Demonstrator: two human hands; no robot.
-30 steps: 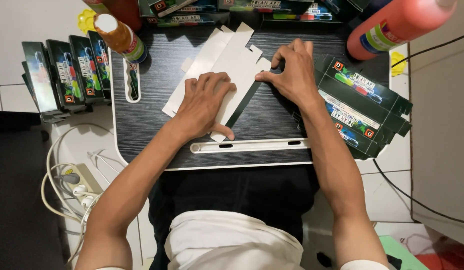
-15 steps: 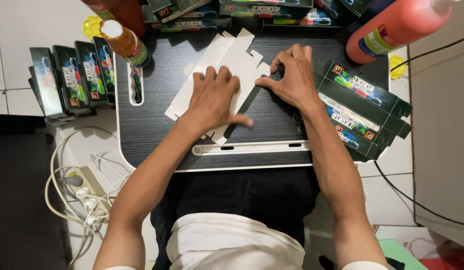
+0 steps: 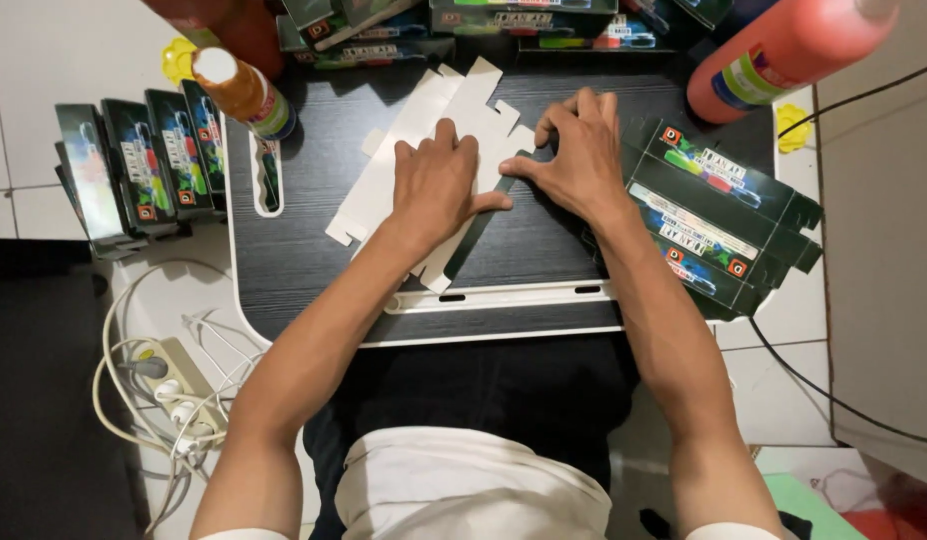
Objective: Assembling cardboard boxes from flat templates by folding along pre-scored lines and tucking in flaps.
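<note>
A flat, unfolded carton blank, white side up, lies slanted on a small black lap table. My left hand presses palm-down on the blank's middle, fingers spread a little. My right hand rests beside it on the blank's right edge, where fingertips pinch a dark printed flap that is folded upward. Both forearms reach in from the bottom of the view.
A stack of flat printed blanks lies at the table's right edge. Folded dark boxes stand in a row to the left. An orange bottle and a large red bottle stand at the back. A power strip with cables lies on the floor.
My left hand slid up and right along the blank, closer to my right hand. The view shifted slightly; the dark flap under my right fingers stands more folded.
</note>
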